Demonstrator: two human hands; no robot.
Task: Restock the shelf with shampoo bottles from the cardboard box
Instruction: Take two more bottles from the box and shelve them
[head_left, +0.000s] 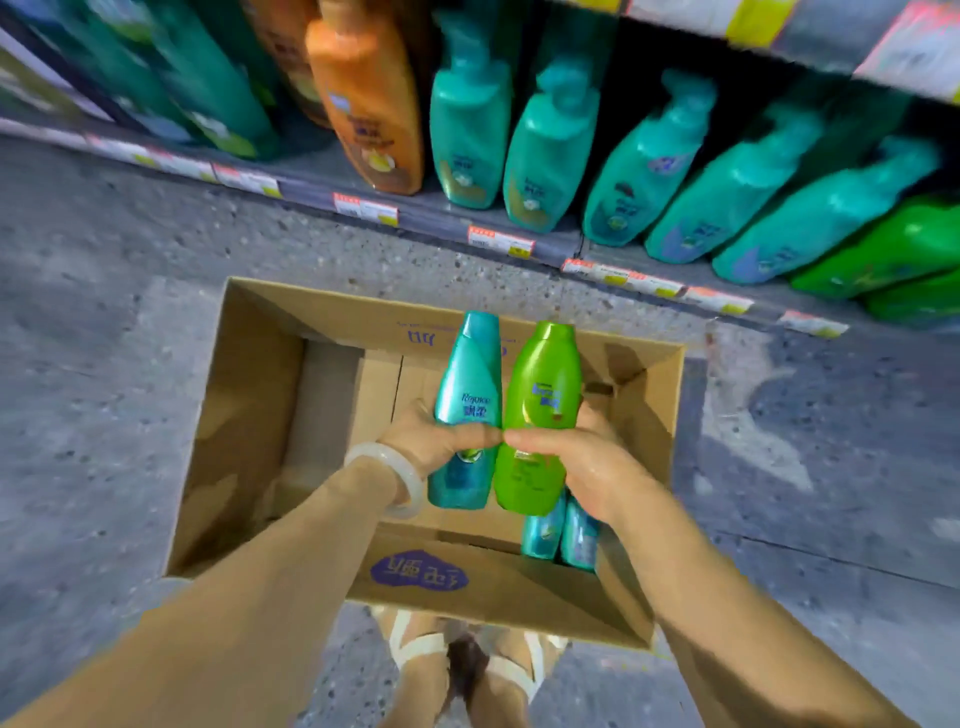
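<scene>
Gripping a teal bottle (466, 410), the left hand (436, 441) meets the right hand (576, 462), clutching a green bottle (540, 415), above the cardboard box (249, 415), shelf (441, 218) at twelve o'clock.

A shop aisle: a low shelf (426, 218) lined with shampoo bottles (470, 135) and price tags (500, 242) along its edge.

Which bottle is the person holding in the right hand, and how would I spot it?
Start at the open cardboard box on the floor below the shelf. Two bottles are held side by side above it. The green bottle is in the right hand; its neighbour, the teal bottle in the left hand, is blue-green, not bright green.
</scene>
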